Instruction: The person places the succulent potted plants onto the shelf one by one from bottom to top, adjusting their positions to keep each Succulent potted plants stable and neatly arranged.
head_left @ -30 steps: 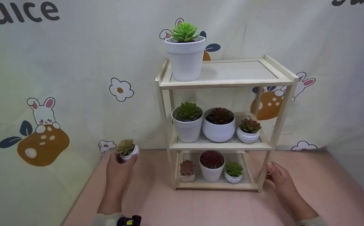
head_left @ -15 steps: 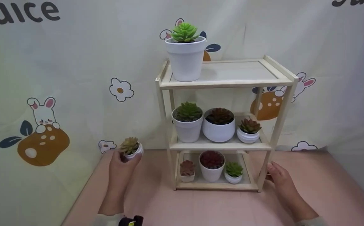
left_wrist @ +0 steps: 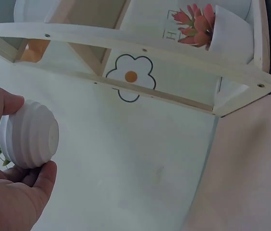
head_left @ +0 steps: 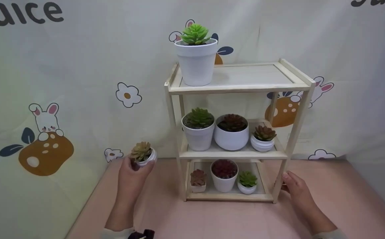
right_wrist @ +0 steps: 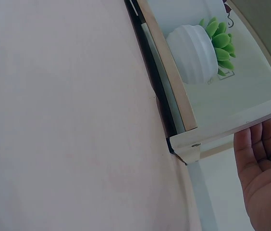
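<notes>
My left hand [head_left: 133,179] holds a small white ribbed pot [left_wrist: 32,134] with a yellowish-green succulent [head_left: 141,151], raised left of the wooden shelf [head_left: 233,155]. In the left wrist view, thumb and fingers pinch the pot's sides, its base tilted toward the shelf. Low on the shelf's right front post, my right hand [head_left: 298,191] grips the wood; in the right wrist view its fingers [right_wrist: 245,149] meet the post's edge, the thumb out of sight. On the top tier, at the left, a bright green succulent in a tall white pot [head_left: 196,64] stands upright.
The middle tier bears a green succulent pot [head_left: 198,137], a round dark-red one [head_left: 231,138] and a small reddish one [head_left: 262,144]. Below stand a pinkish succulent [head_left: 198,178], a dark-red one [head_left: 224,182] and a small green one [head_left: 247,179]. Behind the pink tabletop [head_left: 225,220] hangs a printed cloth [head_left: 89,66].
My left hand, holding the small potted succulent, has moved slightly right and up toward the shelf. The right hand and the other plants have stayed in place.
</notes>
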Available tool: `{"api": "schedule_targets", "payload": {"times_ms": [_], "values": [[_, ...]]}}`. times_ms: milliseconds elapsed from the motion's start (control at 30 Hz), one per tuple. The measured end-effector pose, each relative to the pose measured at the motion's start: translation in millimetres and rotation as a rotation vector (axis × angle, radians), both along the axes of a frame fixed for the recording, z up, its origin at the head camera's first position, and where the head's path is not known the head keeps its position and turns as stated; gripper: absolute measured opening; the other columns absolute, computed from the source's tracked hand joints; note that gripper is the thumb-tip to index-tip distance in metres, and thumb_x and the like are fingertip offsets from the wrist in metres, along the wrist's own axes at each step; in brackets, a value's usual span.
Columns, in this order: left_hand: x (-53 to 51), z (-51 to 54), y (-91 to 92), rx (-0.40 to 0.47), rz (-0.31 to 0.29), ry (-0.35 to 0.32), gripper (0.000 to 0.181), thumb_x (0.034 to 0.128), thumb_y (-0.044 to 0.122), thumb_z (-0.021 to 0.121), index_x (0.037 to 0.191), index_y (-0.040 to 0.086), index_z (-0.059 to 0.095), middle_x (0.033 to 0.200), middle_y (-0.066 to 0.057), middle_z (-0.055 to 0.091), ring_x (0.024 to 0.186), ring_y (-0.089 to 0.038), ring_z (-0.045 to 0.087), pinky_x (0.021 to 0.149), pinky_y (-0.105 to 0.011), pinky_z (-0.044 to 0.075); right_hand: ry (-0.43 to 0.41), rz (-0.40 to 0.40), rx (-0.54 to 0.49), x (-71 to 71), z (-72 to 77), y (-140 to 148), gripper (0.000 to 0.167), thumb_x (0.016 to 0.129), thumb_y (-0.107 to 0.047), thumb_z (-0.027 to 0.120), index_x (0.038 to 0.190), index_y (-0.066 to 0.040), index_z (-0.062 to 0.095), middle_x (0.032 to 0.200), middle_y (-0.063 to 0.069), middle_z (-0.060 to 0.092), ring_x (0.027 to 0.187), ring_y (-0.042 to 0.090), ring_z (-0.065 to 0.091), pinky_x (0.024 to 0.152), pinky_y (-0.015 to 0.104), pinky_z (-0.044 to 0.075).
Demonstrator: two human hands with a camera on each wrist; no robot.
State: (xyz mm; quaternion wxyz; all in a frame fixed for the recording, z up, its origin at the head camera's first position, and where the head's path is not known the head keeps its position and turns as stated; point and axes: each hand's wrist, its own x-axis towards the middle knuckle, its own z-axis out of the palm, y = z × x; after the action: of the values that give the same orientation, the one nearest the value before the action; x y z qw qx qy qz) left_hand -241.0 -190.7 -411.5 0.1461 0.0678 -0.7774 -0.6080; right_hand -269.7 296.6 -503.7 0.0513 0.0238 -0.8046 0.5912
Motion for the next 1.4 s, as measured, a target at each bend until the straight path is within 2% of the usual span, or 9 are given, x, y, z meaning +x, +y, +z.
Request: {"api": "schedule_targets", "payload": {"times_ms": [200,400,800,1133,1400], "values": [[5.1,7.7,3.7,-0.007,-0.003,0.007,0.084,0.0952,0.029,0.077,0.159,0.002,0.029,0.166,-0.022,0.032,0.154,-0.039,0.034,0.123,-0.049,0.037,0.006,-0.006,0.020,-0.9,0.2,-0.3,0.051,0.115,-0.035,0.032,0.141,0.005,0.053,0.114,0.010,0.066,0.103,0.005,0.063,0.093,0.014,0.053],[9.2,11.6,9.0,-0.025,-0.010,0.010,0.083,0.0950,0.031,0.077,0.158,0.004,0.031,0.164,-0.021,0.036,0.152,-0.039,0.038,0.121,-0.048,0.040,0.000,-0.004,0.016,-0.6,0.2,-0.3,0.053,0.115,-0.037,0.032,0.142,0.004,0.052,0.117,0.011,0.065,0.105,0.006,0.063,0.094,0.013,0.052],[15.9,20.7,19.9,-0.085,-0.025,0.025,0.081,0.0931,0.031,0.079,0.156,0.003,0.035,0.161,-0.021,0.040,0.150,-0.039,0.041,0.122,-0.049,0.040,-0.020,-0.005,0.062,0.1,0.7,-0.2,0.059,0.115,-0.042,0.030,0.149,0.002,0.047,0.131,0.019,0.060,0.107,0.002,0.060,0.096,0.012,0.051],[21.5,24.3,31.0,-0.078,-0.052,0.057,0.082,0.0908,0.030,0.082,0.155,0.004,0.038,0.159,-0.019,0.045,0.148,-0.037,0.045,0.120,-0.049,0.043,-0.023,-0.011,0.058,-1.7,-0.3,0.9,0.056,0.115,-0.039,0.030,0.146,0.004,0.049,0.124,0.014,0.062,0.105,0.001,0.061,0.094,0.012,0.052],[23.4,25.1,38.4,-0.085,-0.058,0.060,0.080,0.0907,0.029,0.082,0.155,0.006,0.040,0.158,-0.017,0.046,0.146,-0.037,0.048,0.117,-0.048,0.046,-0.032,-0.003,0.050,-1.4,0.3,1.0,0.059,0.115,-0.041,0.030,0.150,0.002,0.046,0.130,0.017,0.060,0.107,0.002,0.060,0.096,0.012,0.052]]}}
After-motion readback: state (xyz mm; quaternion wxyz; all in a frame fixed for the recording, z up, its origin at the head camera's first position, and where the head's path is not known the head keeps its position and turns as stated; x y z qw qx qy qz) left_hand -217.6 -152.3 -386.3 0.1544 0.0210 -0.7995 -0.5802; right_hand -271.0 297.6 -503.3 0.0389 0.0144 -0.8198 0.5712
